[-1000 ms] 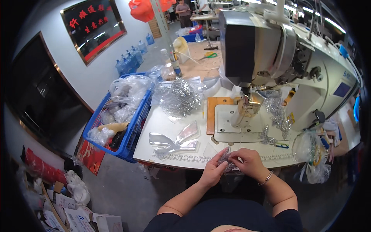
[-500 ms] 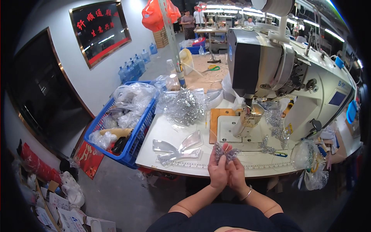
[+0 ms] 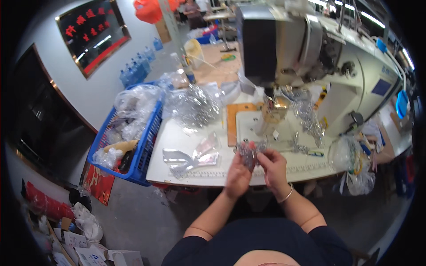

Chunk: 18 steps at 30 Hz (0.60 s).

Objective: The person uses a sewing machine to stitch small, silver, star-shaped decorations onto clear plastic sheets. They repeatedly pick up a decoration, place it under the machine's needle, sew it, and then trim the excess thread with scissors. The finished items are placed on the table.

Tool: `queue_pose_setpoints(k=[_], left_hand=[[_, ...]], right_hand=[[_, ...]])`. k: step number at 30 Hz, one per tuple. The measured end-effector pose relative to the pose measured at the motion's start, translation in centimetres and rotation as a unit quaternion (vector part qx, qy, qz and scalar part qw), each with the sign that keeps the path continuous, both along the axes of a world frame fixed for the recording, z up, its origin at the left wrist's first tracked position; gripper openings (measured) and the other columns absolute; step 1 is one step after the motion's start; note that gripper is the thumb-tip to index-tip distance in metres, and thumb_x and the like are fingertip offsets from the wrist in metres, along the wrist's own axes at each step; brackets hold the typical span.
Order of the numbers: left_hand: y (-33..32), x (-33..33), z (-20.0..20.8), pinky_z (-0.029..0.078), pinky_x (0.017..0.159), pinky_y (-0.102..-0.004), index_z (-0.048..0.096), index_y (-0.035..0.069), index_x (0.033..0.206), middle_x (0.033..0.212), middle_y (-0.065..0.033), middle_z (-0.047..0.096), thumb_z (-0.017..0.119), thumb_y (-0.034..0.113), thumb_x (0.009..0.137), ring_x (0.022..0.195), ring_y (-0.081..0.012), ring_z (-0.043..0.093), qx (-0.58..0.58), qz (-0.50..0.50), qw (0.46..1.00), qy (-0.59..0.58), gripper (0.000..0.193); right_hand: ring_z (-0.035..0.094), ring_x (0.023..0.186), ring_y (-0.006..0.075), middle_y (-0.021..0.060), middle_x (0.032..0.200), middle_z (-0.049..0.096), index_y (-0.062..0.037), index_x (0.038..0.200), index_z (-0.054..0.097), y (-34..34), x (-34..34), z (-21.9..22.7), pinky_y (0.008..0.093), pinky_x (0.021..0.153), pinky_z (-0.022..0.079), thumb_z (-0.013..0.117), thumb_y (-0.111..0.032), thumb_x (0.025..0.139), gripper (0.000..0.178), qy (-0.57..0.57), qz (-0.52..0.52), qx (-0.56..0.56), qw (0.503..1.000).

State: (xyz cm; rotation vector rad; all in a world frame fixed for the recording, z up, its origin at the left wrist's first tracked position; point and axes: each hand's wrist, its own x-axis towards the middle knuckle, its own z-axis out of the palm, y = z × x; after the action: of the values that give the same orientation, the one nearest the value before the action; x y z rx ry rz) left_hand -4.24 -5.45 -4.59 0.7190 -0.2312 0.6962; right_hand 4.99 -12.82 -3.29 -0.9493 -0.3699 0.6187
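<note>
Below centre, the left hand [image 3: 239, 177] and right hand [image 3: 273, 167] hold a silvery piece [image 3: 249, 155]. A sewing machine [image 3: 290, 48] stands at upper right.

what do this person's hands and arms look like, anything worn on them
The left hand and right hand are gloveless. A slim, silvery bracelet circles the right wrist; the left wrist shows none. Short, plain sleeves, dark navy or black, leave both forearms uncovered. Blur hides finer details.
</note>
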Motion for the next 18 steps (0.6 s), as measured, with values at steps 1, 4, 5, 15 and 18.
queue_pose_setpoints(k=[1, 4, 5, 15, 18], left_hand=[[0.5, -0.7, -0.4, 0.019, 0.11, -0.0446, 0.013, 0.004, 0.142, 0.148, -0.0195, 0.012, 0.057, 0.038, 0.081, 0.136, -0.0305, 0.019, -0.023, -0.069, 0.997, -0.02, 0.083], [1.6, -2.3, -0.9, 0.017, 0.11, -0.0487, 0.015, 0.003, 0.142, 0.147, -0.0218, 0.012, 0.059, 0.052, 0.078, 0.136, -0.0342, 0.019, -0.069, -0.17, 0.982, -0.036, 0.092], [1.8, -2.7, -1.3, 0.018, 0.11, -0.0492, 0.016, 0.003, 0.141, 0.147, -0.0222, 0.014, 0.059, 0.05, 0.078, 0.135, -0.0344, 0.02, -0.068, -0.171, 0.983, -0.009, 0.09], [1.6, -3.4, -0.2, 0.043, 0.096, -0.0435, 0.034, 0.001, 0.133, 0.128, -0.0202, 0.046, 0.05, 0.002, 0.084, 0.114, -0.033, 0.051, -0.101, -0.128, 0.981, 0.109, 0.052], [1.9, -3.5, 0.1, 0.042, 0.097, -0.0445, 0.031, 0.0, 0.135, 0.129, -0.021, 0.044, 0.05, 0.005, 0.083, 0.116, -0.034, 0.049, -0.073, -0.102, 0.975, 0.186, 0.055]], right_hand=[[0.058, 0.072, 0.0105, 0.0058, 0.081, 0.063, 0.0031, 0.092, 0.06, -0.8, 0.4, -0.2, 0.0237, 0.067, 0.049, 0.067, 0.0, 0.077, 0.016, -0.005, 0.004, 0.0, 1.0], [0.059, 0.074, 0.0097, 0.0057, 0.083, 0.063, 0.0031, 0.093, 0.06, -2.0, 0.3, -0.6, 0.0224, 0.069, 0.049, 0.067, 0.001, 0.077, 0.018, -0.016, 0.015, -0.005, 1.0], [0.059, 0.075, 0.0096, 0.0057, 0.084, 0.063, 0.003, 0.094, 0.059, -2.2, 0.2, -0.8, 0.022, 0.07, 0.049, 0.067, 0.001, 0.077, 0.019, -0.019, 0.017, -0.011, 1.0], [0.06, 0.083, 0.0112, 0.008, 0.091, 0.063, 0.0039, 0.1, 0.057, -2.9, -0.4, -1.9, 0.0228, 0.075, 0.049, 0.065, 0.002, 0.08, 0.022, -0.051, 0.008, -0.031, 0.998], [0.06, 0.084, 0.0116, 0.0082, 0.093, 0.063, 0.0042, 0.1, 0.057, -2.9, -0.7, -2.1, 0.0231, 0.075, 0.049, 0.064, 0.002, 0.08, 0.021, -0.042, 0.03, -0.05, 0.997]])
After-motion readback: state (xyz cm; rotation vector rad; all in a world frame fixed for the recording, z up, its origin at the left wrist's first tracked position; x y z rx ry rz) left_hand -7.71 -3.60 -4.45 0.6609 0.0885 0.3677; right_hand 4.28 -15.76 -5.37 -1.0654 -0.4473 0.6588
